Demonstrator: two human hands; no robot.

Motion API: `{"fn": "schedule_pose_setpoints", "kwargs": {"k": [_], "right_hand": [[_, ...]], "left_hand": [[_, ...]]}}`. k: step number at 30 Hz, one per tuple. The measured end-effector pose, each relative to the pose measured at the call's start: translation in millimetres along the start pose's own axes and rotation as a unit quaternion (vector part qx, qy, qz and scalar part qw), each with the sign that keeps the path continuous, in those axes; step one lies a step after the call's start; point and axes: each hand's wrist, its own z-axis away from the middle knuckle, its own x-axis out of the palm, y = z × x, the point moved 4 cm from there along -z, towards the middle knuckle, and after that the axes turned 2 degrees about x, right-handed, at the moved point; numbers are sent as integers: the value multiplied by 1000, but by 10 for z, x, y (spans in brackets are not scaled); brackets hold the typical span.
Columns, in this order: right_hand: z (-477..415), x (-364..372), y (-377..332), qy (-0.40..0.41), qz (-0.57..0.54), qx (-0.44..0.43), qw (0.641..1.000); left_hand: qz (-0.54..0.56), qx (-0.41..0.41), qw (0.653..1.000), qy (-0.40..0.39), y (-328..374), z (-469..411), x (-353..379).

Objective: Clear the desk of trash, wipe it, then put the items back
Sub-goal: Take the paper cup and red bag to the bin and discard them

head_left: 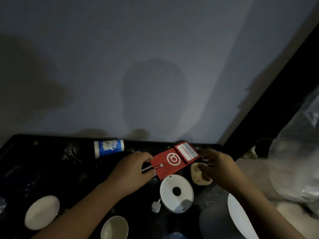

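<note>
The flat red cardboard box point(172, 160) with a white round logo lay tilted over the dark desk point(51, 163), held between both hands near the wall. The left hand point(133, 171) pinched its near-left end, fingers curled shut around it and some thin white strings. The right hand point(215, 165) touched its far-right end, fingers bent; how firmly it gripped I could not tell. A white round lid point(176, 193) sat just below.
</note>
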Motion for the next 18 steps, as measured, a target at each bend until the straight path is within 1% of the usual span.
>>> {"fn": "schedule_pose_setpoints", "kwargs": {"k": [4, 10, 15, 18], "right_hand": [[-251, 197, 199, -31, 10, 59, 998], [-710, 542, 561, -62, 2, 109, 992], [-964, 918, 882, -103, -3, 184, 978], [-1089, 1089, 1032, -101, 13, 194, 976]], "left_hand": [[-9, -4, 1000, -19, -67, -151, 129], [-12, -24, 999, -34, -131, -413, 331], [-5, -48, 996, -70, -212, -556, 551], [-8, -59, 995, -76, -280, -666, 640]]}}
